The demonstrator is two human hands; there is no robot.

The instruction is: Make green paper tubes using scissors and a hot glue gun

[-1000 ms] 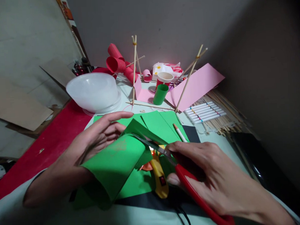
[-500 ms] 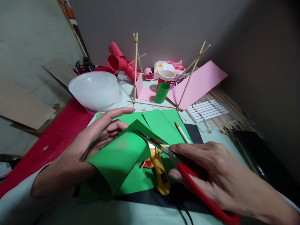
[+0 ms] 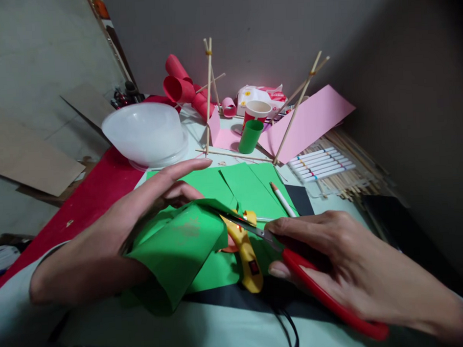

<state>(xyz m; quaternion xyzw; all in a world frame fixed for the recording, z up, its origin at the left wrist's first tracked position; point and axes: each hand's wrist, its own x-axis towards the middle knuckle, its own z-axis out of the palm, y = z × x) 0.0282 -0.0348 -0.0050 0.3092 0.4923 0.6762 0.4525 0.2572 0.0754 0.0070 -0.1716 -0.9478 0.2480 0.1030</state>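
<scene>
My left hand (image 3: 141,213) holds a curled sheet of green paper (image 3: 177,252) above the table, thumb under it and index finger stretched out. My right hand (image 3: 347,271) grips red-handled scissors (image 3: 309,288), whose blades are in the paper's upper edge near the middle of the view. Under the scissors lies a yellow glue gun (image 3: 248,257) with a black cord. More flat green sheets (image 3: 251,190) lie just beyond, with a white pencil (image 3: 282,199) on them.
A white plastic bowl (image 3: 145,134) stands upside down at the back left. Behind are red paper tubes (image 3: 182,88), a green cup (image 3: 250,137), a red-and-white cup (image 3: 257,111), two stick tripods (image 3: 209,98), pink paper (image 3: 309,124) and a set of markers (image 3: 323,164). A red sheet (image 3: 83,210) lies left.
The scissors have advanced leftward further into the green paper. The raised flap of paper beyond the blades has dropped flatter. My view shifted slightly.
</scene>
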